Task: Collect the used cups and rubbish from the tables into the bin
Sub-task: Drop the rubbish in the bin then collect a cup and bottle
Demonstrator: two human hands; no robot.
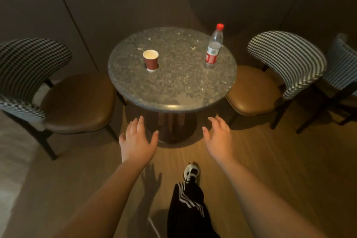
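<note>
A red paper cup [151, 60] with a pale inside stands upright on the left half of a round speckled stone table [173, 91]. On the table's right side stands a clear plastic bottle [214, 46] with a red cap and red label. My left hand [137, 141] and my right hand [219, 137] are stretched forward, fingers spread, palms down. Both are short of the table's near edge and hold nothing. No bin is in view.
A houndstooth-backed chair [77, 102] with a brown seat stands left of the table, a matching chair [257, 91] stands right, and a third chair [343, 67] is at the far right. Dark wall panels rise behind. My leg and shoe [191, 174] are on the wooden floor.
</note>
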